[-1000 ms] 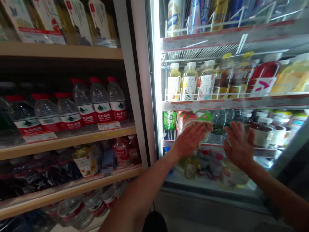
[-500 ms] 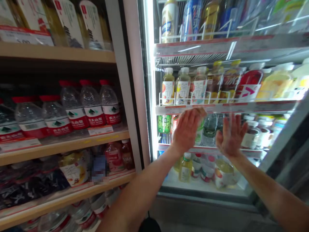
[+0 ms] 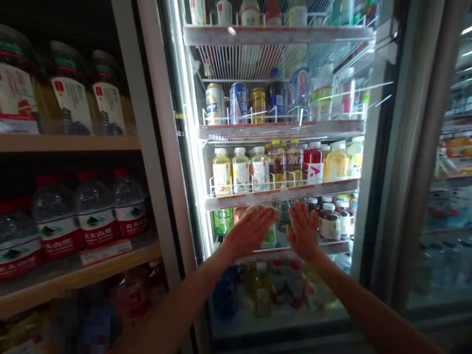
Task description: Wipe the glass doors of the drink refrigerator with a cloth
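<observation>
The left hand (image 3: 250,230) lies flat with fingers together and stretched out — what looks like a pale cloth (image 3: 276,213) shows as a thin edge by its fingertips, and blur makes it impossible to tell whether the fingers pinch it or only cover it. The right hand (image 3: 304,231) is spread and grasps nothing.

From the left: wooden shelving carries red-capped water bottles (image 3: 96,211) near its right end, with a price card (image 3: 106,252) along the front edge. Next, past a tall upright divider, stands a lit drinks cooler behind a glass door (image 3: 287,322), whose long axis runs upright. Both hands are raised in front of this glass, seemingly against it, just below the front edge of the cooler shelf (image 3: 282,195) that holds white-capped tea bottles (image 3: 241,170). A green can (image 3: 222,221) stands at the left end of the shelf below, left of the hands; dark bottles (image 3: 329,222) stand toward that shelf's right end.

The cloth lies at the right-hand end of the left hand, toward the right hand, but the left hand is nearer: it appears to overlap it. The left forearm rises from the bottom edge, its fingers pointing up and to the right. The right forearm slants in from the lower right corner, fingertips up and leftward — the hands near each other, yet apart.

At the far right is another glass-fronted cooler (image 3: 448,219).
</observation>
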`<state>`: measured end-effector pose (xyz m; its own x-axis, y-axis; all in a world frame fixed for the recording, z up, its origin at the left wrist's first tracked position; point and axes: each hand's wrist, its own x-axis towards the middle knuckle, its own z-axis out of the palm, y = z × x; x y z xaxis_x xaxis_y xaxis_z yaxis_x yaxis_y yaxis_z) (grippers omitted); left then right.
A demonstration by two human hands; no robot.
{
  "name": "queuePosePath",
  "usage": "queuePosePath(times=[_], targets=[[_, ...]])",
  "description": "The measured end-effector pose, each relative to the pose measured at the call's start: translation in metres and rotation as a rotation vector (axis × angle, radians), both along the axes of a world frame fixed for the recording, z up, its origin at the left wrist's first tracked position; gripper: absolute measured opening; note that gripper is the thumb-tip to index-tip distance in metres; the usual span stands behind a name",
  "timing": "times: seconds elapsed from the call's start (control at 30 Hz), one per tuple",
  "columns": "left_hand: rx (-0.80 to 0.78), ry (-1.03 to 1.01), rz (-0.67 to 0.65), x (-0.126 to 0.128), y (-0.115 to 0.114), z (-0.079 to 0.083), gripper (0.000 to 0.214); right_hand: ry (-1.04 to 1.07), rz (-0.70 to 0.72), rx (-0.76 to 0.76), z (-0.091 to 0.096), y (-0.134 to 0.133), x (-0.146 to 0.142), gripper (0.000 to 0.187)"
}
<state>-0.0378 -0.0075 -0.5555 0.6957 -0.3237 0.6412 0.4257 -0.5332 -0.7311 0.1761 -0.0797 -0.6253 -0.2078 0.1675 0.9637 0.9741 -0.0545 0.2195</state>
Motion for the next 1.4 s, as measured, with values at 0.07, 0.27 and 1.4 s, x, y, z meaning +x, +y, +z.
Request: queuePosePath(times=[0.07,0.27,1.4], targets=[[-0.006,-0.122,0.02,-0.007,0.007,0.014,0.051,-0.017,0.014,-0.028,0.006,-0.005,0.004,0.07],[-0.083,-0.303,0.034,-0.017,0.01,0.043,0.056,-0.023,0.031,-0.003,0.054,-0.008,0.006,0.067],[-0.015,-0.392,0.057,-0.057,0.029,0.11,0.059,-0.086,-0.015,0.011,0.063,0.005,-0.002,0.069]])
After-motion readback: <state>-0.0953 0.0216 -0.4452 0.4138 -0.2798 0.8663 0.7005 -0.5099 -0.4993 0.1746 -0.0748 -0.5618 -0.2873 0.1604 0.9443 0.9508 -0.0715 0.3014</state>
